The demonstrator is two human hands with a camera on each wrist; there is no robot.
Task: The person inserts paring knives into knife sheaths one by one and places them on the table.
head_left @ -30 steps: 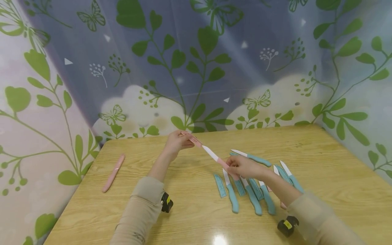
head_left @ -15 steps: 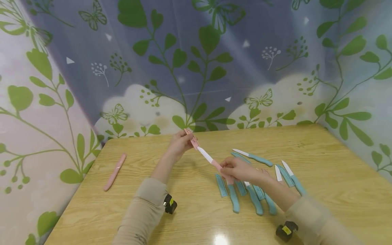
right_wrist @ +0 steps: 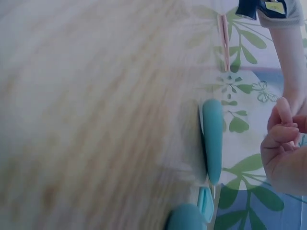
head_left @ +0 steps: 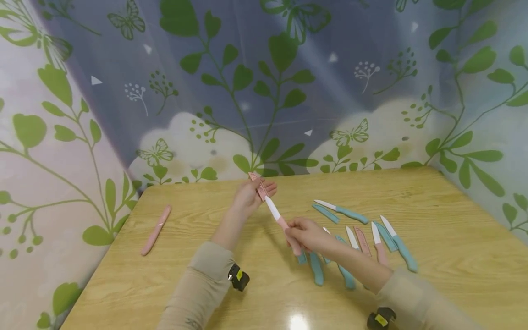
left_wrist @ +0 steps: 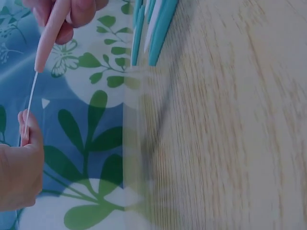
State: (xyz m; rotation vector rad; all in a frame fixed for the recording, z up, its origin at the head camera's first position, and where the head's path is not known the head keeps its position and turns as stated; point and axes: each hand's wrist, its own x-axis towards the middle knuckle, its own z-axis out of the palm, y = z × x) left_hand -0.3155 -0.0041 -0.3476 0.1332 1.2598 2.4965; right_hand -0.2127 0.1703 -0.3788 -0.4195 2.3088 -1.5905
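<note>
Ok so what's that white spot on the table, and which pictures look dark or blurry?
Head view: the spot is glare on the table, probably a light shining back; left wrist view: dimmer, with a long dark shadow across the table; right wrist view: dim and hazy too, the table's grain smeared, though the long blue handle looks clearer.

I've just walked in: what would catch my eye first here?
Probably the white-bladed pink knife in the person's right grip, its tip at the mouth of the pink sheath in the left grip. Next, the turquoise-handled knives strewn right on the table; behind it, the leafy butterfly backdrop.
</note>
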